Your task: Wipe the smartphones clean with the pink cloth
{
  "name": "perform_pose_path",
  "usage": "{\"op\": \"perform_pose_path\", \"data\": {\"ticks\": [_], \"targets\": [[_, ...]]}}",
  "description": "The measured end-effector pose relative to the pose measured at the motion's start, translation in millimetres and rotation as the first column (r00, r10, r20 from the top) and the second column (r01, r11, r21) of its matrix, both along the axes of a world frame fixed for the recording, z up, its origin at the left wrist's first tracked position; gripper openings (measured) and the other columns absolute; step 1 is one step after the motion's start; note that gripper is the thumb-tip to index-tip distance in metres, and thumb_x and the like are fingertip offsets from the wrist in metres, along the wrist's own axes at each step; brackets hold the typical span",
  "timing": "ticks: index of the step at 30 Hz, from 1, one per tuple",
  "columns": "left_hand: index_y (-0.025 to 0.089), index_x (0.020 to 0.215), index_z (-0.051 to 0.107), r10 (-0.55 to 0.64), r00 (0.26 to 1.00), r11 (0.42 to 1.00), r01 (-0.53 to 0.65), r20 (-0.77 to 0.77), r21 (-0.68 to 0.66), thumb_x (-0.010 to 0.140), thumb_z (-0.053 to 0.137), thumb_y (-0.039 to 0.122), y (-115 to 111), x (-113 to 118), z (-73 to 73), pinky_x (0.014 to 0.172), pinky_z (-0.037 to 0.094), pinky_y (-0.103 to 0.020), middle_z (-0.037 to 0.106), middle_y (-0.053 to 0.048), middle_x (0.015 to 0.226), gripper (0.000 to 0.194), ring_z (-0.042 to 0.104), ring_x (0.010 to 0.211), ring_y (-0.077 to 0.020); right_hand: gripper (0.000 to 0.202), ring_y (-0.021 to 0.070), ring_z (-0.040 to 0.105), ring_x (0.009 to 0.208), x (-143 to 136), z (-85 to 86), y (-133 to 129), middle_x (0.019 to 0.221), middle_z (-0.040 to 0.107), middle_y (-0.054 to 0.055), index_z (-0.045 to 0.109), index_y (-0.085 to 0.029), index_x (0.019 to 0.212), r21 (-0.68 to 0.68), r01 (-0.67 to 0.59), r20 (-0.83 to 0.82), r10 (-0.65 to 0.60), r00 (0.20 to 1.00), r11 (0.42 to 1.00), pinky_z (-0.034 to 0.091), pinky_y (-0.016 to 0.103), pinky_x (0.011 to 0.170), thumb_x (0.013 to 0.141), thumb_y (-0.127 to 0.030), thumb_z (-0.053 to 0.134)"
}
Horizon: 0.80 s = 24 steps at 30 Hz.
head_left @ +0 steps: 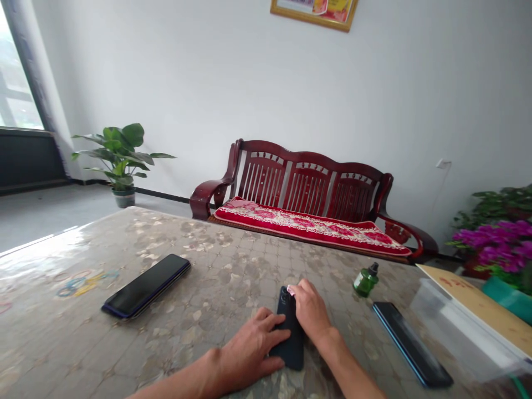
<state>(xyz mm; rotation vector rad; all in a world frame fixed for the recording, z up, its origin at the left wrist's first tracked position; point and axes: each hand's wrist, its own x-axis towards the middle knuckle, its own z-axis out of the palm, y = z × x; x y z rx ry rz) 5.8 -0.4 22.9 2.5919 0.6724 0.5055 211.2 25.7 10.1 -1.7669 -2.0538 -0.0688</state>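
Observation:
A dark phone (294, 349) lies back side up on the patterned table, its camera lenses at the far end. My left hand (253, 346) rests on its left side with the fingers spread over its back. Near the camera lenses, my right hand (308, 307) pinches a small pale pink piece (291, 290) that looks like cloth or tissue, held against the phone's top edge. Another phone (147, 285) lies screen up to the left. A third phone (411, 343) is to the right, beyond which stands a small green bottle (366, 281) with a black cap.
Colourful rubber bands (85, 284) lie on the table (199, 354) at the left. At the right are a clear plastic box (461, 321) with a tan sheet on it and purple flowers (499, 244). A red wooden bench (307, 188) stands behind the table.

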Motion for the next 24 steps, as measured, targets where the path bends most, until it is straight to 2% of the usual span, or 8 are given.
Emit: {"op": "perform_pose_path", "data": {"ticks": [3, 8, 10, 18, 20, 24], "targets": [[0.028, 0.125, 0.061, -0.01, 1.0, 1.0, 0.01, -0.003, -0.006, 0.081, 0.074, 0.028, -1.2, -0.7, 1.5, 0.101, 0.042, -0.04, 0.057, -0.006, 0.132, 0.046, 0.05, 0.114, -0.0285, 0.037, 0.0184, 0.062, 0.083, -1.0, 1.7, -0.5, 0.088, 0.064, 0.006, 0.07, -0.024, 0.09, -0.007, -0.004, -0.006, 0.004, 1.0, 1.0, 0.045, 0.025, 0.076, 0.094, -0.012, 0.035], [0.028, 0.121, 0.063, -0.01, 1.0, 1.0, 0.01, -0.001, -0.019, 0.082, 0.073, 0.029, -0.9, 0.9, 2.9, 0.101, 0.042, -0.04, 0.059, -0.005, 0.128, 0.04, 0.05, 0.114, -0.0282, 0.035, 0.0176, 0.06, 0.088, -0.6, 0.9, -33.4, 0.092, 0.062, 0.005, 0.069, -0.024, 0.095, -0.027, -0.1, -0.022, 0.1, 0.995, 0.995, 0.043, 0.024, 0.078, 0.093, -0.009, 0.038], [0.028, 0.121, 0.062, -0.015, 1.0, 1.0, 0.015, 0.0, -0.023, 0.082, 0.073, 0.029, -0.3, 1.4, 2.2, 0.102, 0.041, -0.04, 0.058, -0.005, 0.129, 0.04, 0.05, 0.114, -0.0275, 0.035, 0.0173, 0.06, 0.091, 0.4, 0.9, -39.1, 0.093, 0.062, 0.004, 0.069, -0.024, 0.099, -0.028, -0.116, -0.032, 0.115, 0.993, 0.993, 0.043, 0.023, 0.081, 0.093, -0.008, 0.039], [0.028, 0.123, 0.061, 0.0, 1.0, 1.0, 0.0, -0.003, -0.024, 0.082, 0.073, 0.028, -0.9, 0.2, -2.2, 0.102, 0.041, -0.039, 0.056, -0.005, 0.133, 0.043, 0.048, 0.116, -0.0278, 0.037, 0.0171, 0.061, 0.087, 1.2, 5.0, 0.7, 0.091, 0.064, 0.006, 0.07, -0.022, 0.092, -0.053, 0.016, 0.003, -0.016, 1.0, 0.998, 0.045, 0.023, 0.08, 0.094, -0.007, 0.036], [0.028, 0.122, 0.061, 0.0, 1.0, 1.0, 0.0, -0.008, -0.023, 0.082, 0.074, 0.03, -0.9, 0.5, -2.1, 0.102, 0.042, -0.038, 0.056, -0.005, 0.132, 0.043, 0.048, 0.116, -0.0275, 0.036, 0.0172, 0.061, 0.089, 0.9, 2.9, -2.1, 0.092, 0.064, 0.006, 0.07, -0.022, 0.095, -0.038, -0.007, -0.009, 0.007, 1.0, 0.999, 0.045, 0.023, 0.082, 0.094, -0.007, 0.037], [0.027, 0.119, 0.062, -0.006, 1.0, 1.0, 0.006, -0.018, -0.018, 0.082, 0.075, 0.03, -0.4, 1.4, -0.4, 0.1, 0.042, -0.037, 0.059, -0.004, 0.126, 0.039, 0.05, 0.112, -0.0256, 0.034, 0.0171, 0.061, 0.091, 2.8, -2.2, -24.1, 0.094, 0.063, 0.005, 0.069, -0.023, 0.1, -0.018, -0.101, -0.025, 0.101, 0.995, 0.995, 0.045, 0.023, 0.082, 0.094, -0.008, 0.04]]}}
